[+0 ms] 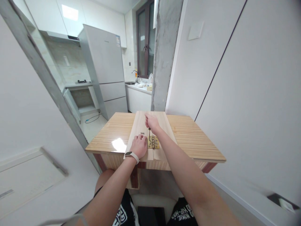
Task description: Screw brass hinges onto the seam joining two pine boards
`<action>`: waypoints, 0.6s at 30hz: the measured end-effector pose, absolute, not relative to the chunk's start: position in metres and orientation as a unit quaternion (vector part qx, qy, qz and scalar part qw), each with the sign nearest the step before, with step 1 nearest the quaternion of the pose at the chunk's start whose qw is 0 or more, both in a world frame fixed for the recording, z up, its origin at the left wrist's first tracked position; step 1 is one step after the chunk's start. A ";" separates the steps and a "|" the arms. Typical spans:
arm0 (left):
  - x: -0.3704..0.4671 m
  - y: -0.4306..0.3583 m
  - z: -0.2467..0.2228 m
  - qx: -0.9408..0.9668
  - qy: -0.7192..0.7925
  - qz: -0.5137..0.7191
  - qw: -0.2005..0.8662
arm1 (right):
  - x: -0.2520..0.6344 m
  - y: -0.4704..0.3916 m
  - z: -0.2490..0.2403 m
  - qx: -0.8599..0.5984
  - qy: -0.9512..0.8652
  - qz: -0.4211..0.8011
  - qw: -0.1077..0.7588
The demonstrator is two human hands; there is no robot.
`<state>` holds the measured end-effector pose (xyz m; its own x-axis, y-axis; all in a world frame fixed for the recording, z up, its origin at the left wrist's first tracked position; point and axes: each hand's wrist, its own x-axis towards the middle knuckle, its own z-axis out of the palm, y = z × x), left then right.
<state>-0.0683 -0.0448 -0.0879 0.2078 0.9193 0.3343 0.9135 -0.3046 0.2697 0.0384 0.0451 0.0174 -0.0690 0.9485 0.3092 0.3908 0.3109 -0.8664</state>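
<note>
A brass hinge (154, 142) lies spread over the seam between two pale wooden boards, a left board (140, 121) and a right board (164, 121). My right hand (152, 123) is wrapped round a screwdriver (149, 133), whose handle is mostly hidden in the fist. The screwdriver's shaft points down at the left leaf of the hinge; whether its tip sits in a screw is too small to tell. My left hand (139, 146) rests flat on the left board, just left of the hinge. A few small screws (142, 133) lie beyond its fingertips.
The boards lie on a striped wooden table (195, 135) with angled edges. Behind it stand a grey fridge (103, 59), a sink counter (139, 95) and an open low cabinet (81, 97). White walls (246, 94) close in on both sides. A cable (92, 118) lies on the floor.
</note>
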 end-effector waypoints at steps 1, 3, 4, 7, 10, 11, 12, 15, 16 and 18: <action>-0.068 -0.045 -0.087 0.777 0.590 0.220 0.007 | 0.040 0.044 0.019 -0.478 -0.666 0.349 0.454; -0.068 -0.045 -0.086 0.777 0.590 0.221 0.006 | 0.042 0.041 0.021 -0.440 -0.662 0.411 0.446; -0.068 -0.045 -0.086 0.778 0.588 0.222 0.005 | 0.044 0.039 0.023 -0.439 -0.664 0.409 0.445; -0.067 -0.045 -0.085 0.779 0.586 0.222 0.006 | 0.050 0.032 0.030 -0.485 -0.708 0.299 0.417; -0.067 -0.045 -0.084 0.779 0.586 0.221 0.008 | 0.056 0.024 0.040 -0.561 -0.758 0.088 0.320; -0.067 -0.045 -0.084 0.779 0.586 0.222 0.008 | 0.057 0.021 0.044 -0.580 -0.764 0.036 0.282; -0.067 -0.045 -0.084 0.779 0.586 0.223 0.009 | 0.059 0.019 0.047 -0.592 -0.767 -0.001 0.246; -0.067 -0.044 -0.084 0.780 0.584 0.225 0.011 | 0.062 0.012 0.056 -0.606 -0.775 -0.043 0.174; -0.067 -0.044 -0.083 0.780 0.584 0.226 0.012 | 0.062 0.010 0.058 -0.607 -0.776 -0.047 0.163; -0.067 -0.044 -0.083 0.780 0.583 0.226 0.012 | 0.063 0.007 0.061 -0.606 -0.780 -0.052 0.151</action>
<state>-0.0667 -0.0439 -0.0831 0.2175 0.9157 0.3379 0.9049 -0.3190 0.2819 0.0633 0.0067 0.0611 -0.2210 0.9288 0.2975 0.9599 0.2611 -0.1020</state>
